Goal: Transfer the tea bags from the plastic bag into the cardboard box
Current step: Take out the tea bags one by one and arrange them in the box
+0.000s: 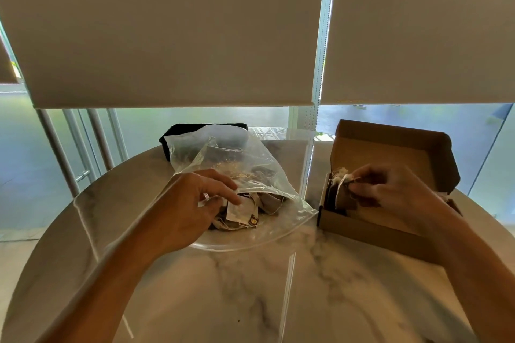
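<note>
A clear plastic zip bag [245,159] lies on the round marble table [250,287], its mouth facing me, with several tea bags [245,213] heaped inside near the opening. My left hand [195,198] reaches into the mouth, and its fingers pinch the bag's upper edge above the heap. To the right stands an open cardboard box [370,228] with its lid raised. My right hand [390,192] is inside the box, pinching a tea bag [344,189] among the tea bags standing upright at the box's left end.
A black case [178,136] sits behind the plastic bag at the table's far edge. Roller blinds and glass panes fill the background. Metal posts [61,153] stand beyond the table on the left.
</note>
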